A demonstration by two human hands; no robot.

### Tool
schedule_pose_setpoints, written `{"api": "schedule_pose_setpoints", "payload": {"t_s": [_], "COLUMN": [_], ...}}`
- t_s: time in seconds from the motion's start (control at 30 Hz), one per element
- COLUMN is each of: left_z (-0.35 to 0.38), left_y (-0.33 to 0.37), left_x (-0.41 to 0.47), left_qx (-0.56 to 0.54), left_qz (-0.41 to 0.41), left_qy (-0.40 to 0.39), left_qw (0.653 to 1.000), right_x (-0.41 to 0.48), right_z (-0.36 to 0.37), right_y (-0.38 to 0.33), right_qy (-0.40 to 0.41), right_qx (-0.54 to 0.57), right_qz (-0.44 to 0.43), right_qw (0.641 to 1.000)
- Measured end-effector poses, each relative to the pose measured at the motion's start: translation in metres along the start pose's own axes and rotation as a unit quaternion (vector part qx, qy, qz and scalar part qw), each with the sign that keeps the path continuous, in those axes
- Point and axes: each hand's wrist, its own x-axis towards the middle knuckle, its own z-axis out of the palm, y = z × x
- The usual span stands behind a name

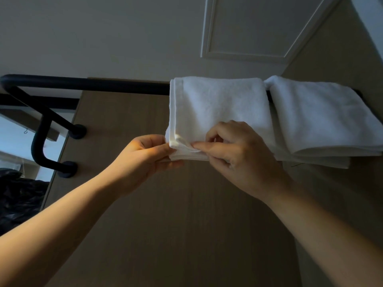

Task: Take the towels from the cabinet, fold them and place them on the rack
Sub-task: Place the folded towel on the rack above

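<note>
A folded white towel [219, 108] hangs over the black rack bar [87, 84], seen from below. My left hand [145, 158] pinches its lower left corner. My right hand [234, 154] pinches the same lower edge just to the right, thumb and forefinger on the cloth. A second folded white towel [323, 119] hangs on the rack to the right, touching the first at the top.
The rack's black brackets [70, 170] are fixed to a wood-grain wall panel [186, 204]. A mirror [18, 154] lies at the left edge, with something dark and crinkled [18, 199] low in it. A white panelled ceiling [248, 27] is overhead.
</note>
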Motion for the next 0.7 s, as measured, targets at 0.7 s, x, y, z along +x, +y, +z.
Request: {"api": "schedule_pose_setpoints", "payload": {"t_s": [0.7], "left_z": [0.009], "left_y": [-0.014], "left_x": [0.001], "left_qx": [-0.024], "left_qz": [-0.019], "left_qy": [0.074], "left_qw": [0.997], "right_x": [-0.042], "right_z": [-0.005], "right_y": [0.020], "right_qy": [0.066], "right_qx": [0.354], "right_qz": [0.517], "right_qw": [0.776]}}
